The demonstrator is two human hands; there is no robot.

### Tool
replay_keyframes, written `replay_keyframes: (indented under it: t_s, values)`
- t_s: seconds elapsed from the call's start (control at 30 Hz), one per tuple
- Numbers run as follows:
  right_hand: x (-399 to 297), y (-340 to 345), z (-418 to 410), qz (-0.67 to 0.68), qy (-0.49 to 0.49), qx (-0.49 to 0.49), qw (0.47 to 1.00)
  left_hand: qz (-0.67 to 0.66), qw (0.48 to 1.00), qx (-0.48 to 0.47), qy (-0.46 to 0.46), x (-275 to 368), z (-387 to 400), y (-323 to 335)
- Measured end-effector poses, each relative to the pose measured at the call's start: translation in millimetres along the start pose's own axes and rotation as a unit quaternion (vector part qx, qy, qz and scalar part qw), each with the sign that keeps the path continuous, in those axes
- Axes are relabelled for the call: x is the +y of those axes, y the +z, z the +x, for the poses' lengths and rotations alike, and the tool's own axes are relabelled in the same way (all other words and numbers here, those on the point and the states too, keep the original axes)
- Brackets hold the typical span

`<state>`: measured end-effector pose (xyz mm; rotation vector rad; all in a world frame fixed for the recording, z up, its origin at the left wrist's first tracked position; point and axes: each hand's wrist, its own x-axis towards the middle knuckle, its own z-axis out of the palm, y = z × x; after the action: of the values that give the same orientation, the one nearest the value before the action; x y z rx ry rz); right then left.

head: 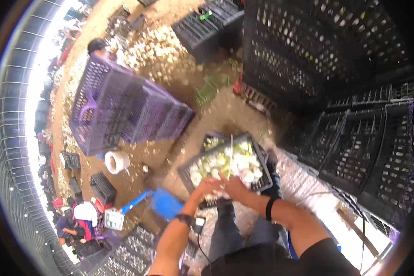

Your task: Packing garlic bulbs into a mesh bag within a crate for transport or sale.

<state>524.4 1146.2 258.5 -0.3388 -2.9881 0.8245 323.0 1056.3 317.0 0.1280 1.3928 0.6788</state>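
A black plastic crate (pixel 185 171) stands tilted in view before my legs, filled with white-and-green bulb vegetables (pixel 210 164). A thin white strap (pixel 231 151) runs across the top of its load. My left hand (pixel 209 187) and my right hand (pixel 234 187) are close together over the near side of the crate, against the vegetables. The strap's near end meets the fingers of my right hand. Blur hides whether either hand grips anything. Another crate (pixel 212 140) with similar produce shows partly behind the first.
Stacked purple crates (pixel 148 114) stand to the left, near a white bucket (pixel 117 162). A blue platform scale (pixel 165 203) is at lower left. Tall stacks of filled black crates (pixel 352 138) line the right. Other people (pixel 86 217) work at far left, beside loose vegetables (pixel 158 51).
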Motion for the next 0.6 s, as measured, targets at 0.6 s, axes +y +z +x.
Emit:
replay_keyframes:
  t_s: [0.6]
  values:
    - [-36,-28,25,-0.23,0.019,-0.167,0.959,-0.071,0.991,0.096,0.066,-52,-10,-57]
